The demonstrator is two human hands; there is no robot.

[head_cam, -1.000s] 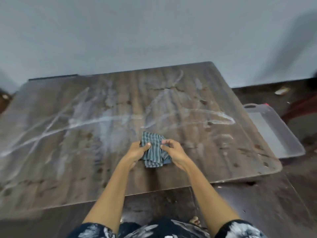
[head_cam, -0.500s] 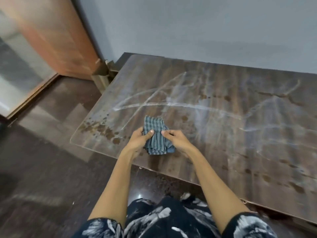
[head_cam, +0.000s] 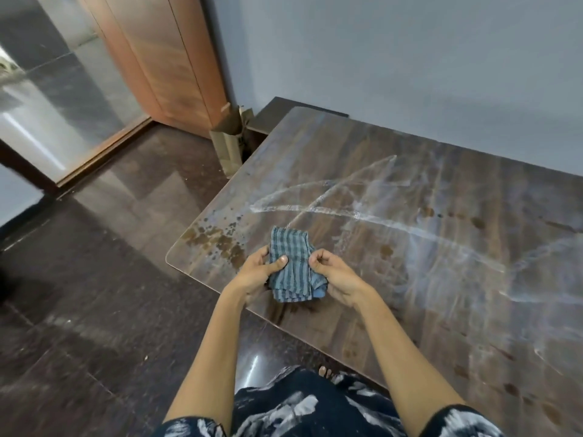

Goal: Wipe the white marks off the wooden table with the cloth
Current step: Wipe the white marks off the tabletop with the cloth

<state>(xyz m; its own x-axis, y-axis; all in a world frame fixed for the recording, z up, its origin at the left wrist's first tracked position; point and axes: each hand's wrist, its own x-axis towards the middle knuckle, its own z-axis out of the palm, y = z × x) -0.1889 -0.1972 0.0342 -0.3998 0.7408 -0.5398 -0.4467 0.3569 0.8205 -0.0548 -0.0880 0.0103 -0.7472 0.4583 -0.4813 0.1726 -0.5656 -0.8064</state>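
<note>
Head view: folded blue striped cloth (head_cam: 291,269) held up over the near left corner of the wooden table (head_cam: 410,310) — soft, layered, rectangular. Left hand (head_cam: 257,274) gripping its left edge, thumb pressed across the stripes. Right hand (head_cam: 336,277) pinching the right edge, fingers curled in. White marks (head_cam: 347,212) beyond the cloth — chalky crossing streaks over dark glossy grain. Brown blotches (head_cam: 217,236) left of the cloth, by the table's rounded corner. Swung further left than half a second ago: more dark polished floor (head_cam: 94,294) and wooden door (head_cam: 167,58) now beside the table; same two-handed hold on the cloth.
</note>
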